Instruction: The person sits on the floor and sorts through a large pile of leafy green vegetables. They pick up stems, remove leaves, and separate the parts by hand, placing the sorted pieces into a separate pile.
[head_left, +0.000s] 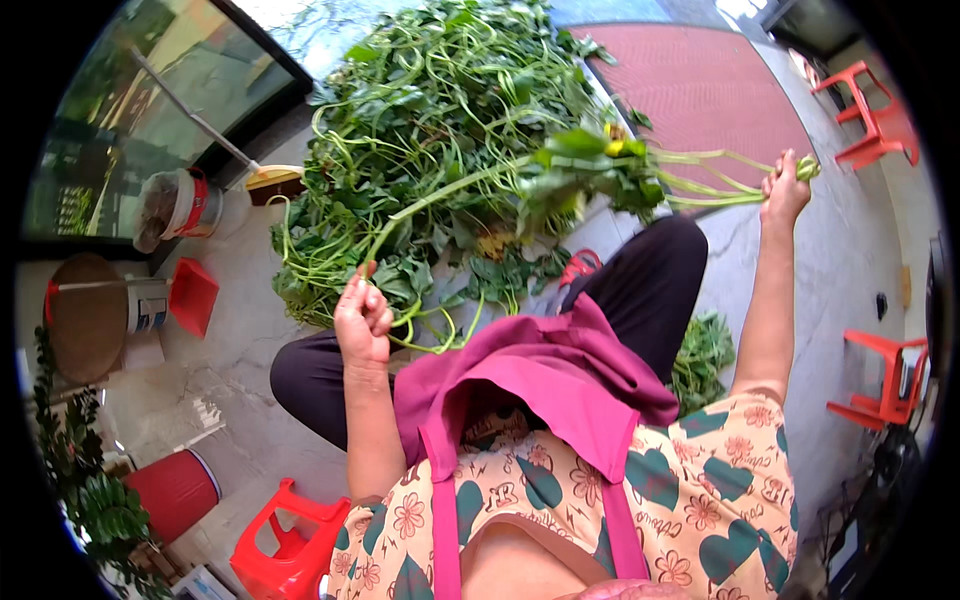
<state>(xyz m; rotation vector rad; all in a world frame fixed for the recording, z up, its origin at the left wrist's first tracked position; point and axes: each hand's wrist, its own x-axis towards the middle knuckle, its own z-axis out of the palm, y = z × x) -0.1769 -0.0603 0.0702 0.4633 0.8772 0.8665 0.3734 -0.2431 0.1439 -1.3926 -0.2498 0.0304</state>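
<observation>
A large heap of leafy green vines (430,110) lies on the floor in front of my knees. My left hand (362,318), above my left knee, is closed around a long green vine stem (440,192). That stem runs up and to the right toward the leaves in the middle; thin curled ends dangle below the hand. Out to the right, my right hand (787,190) grips a bunch of leafy stems (705,178) by its stalk ends. Its leaves point left, with a yellow leaf among them, and meet the far end of the vine stem.
More cut greens (703,352) lie beside my right knee. A reddish mat (700,85) is beyond the heap on the right. Red stools (285,540) stand at lower left and along the right. A bucket (195,205), a broom (275,183) and a red dustpan (193,297) are at left.
</observation>
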